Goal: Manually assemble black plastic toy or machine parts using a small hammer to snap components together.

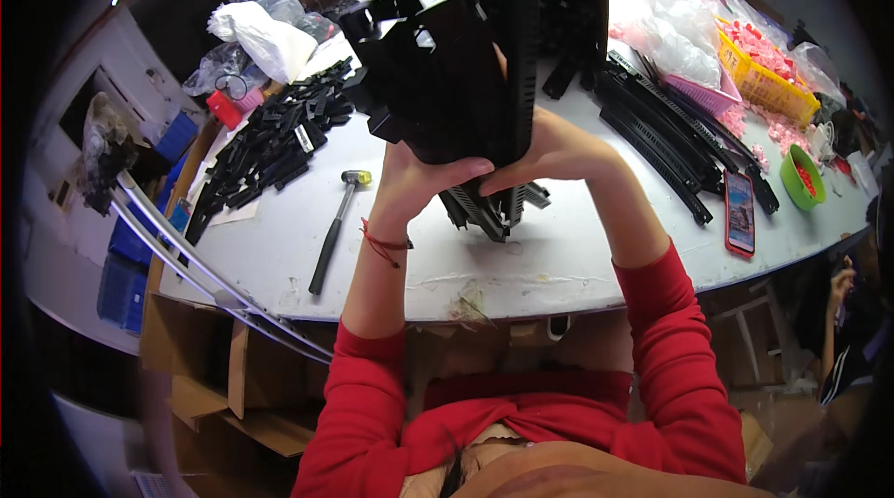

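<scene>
Both my hands are wrapped round a thick bundle of long black plastic strips (438, 88), held up over the white table (447, 284). My left hand (414, 179) grips its lower left side, and my right hand (557, 151) its lower right side. The thumbs nearly meet at the front; most of the other fingers are hidden behind the bundle. One slotted strip (523, 41) stands taller than the others and runs out at the top of the view. Lower ends of black strips (489, 218) show beneath my hands, close to the tabletop.
A hammer (337, 228) lies left of my arms, near a pile of short black pieces (270, 139). To the right are long black strips (666, 130), a phone (739, 214), a green bowl (792, 183) and a yellow basket (764, 79). An open carton (582, 27) stands behind.
</scene>
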A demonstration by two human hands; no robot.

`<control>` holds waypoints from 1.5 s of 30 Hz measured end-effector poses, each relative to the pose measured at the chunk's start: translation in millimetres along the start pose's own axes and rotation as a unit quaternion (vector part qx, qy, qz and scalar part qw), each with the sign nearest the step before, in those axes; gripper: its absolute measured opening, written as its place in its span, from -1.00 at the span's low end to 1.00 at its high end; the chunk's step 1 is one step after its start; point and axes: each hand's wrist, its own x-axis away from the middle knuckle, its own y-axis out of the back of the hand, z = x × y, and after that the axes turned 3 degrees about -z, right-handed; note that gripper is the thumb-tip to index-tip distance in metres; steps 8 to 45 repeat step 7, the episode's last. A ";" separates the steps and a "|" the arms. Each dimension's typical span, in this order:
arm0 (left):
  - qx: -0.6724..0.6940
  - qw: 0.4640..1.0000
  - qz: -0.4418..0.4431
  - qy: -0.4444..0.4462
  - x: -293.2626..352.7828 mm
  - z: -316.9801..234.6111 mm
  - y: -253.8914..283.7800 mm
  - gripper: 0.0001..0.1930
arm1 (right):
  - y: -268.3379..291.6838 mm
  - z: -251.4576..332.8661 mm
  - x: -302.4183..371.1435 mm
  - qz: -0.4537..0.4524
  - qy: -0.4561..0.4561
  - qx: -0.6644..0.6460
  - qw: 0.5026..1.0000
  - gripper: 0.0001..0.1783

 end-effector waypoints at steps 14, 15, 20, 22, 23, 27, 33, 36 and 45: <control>-0.042 0.995 0.065 0.069 -4.0 25.0 10.5 0.13 | -1.5 -27.3 10.7 0.059 -0.095 -0.089 0.990 -0.10; -0.042 0.995 0.065 0.069 -4.0 25.0 10.5 0.13 | -1.5 -27.3 10.7 0.059 -0.095 -0.089 0.990 -0.10; -0.042 0.995 0.065 0.069 -4.0 25.0 10.5 0.13 | -1.5 -27.3 10.7 0.059 -0.095 -0.089 0.990 -0.10; -0.042 0.995 0.065 0.069 -4.0 25.0 10.5 0.13 | -1.5 -27.3 10.7 0.059 -0.095 -0.089 0.990 -0.10; -0.042 0.995 0.065 0.069 -4.0 25.0 10.5 0.13 | -1.5 -27.3 10.7 0.059 -0.095 -0.089 0.990 -0.10; -0.042 0.995 0.065 0.069 -4.0 25.0 10.5 0.13 | -1.5 -27.3 10.7 0.059 -0.095 -0.089 0.990 -0.10; -0.042 0.995 0.065 0.069 -4.0 25.0 10.5 0.13 | -1.5 -27.3 10.7 0.059 -0.095 -0.089 0.990 -0.10; -0.042 0.995 0.065 0.069 -4.0 25.0 10.5 0.13 | -1.5 -27.3 10.7 0.059 -0.095 -0.089 0.990 -0.10; -0.042 0.995 0.065 0.069 -4.0 25.0 10.5 0.13 | -1.5 -27.3 10.7 0.059 -0.095 -0.089 0.990 -0.10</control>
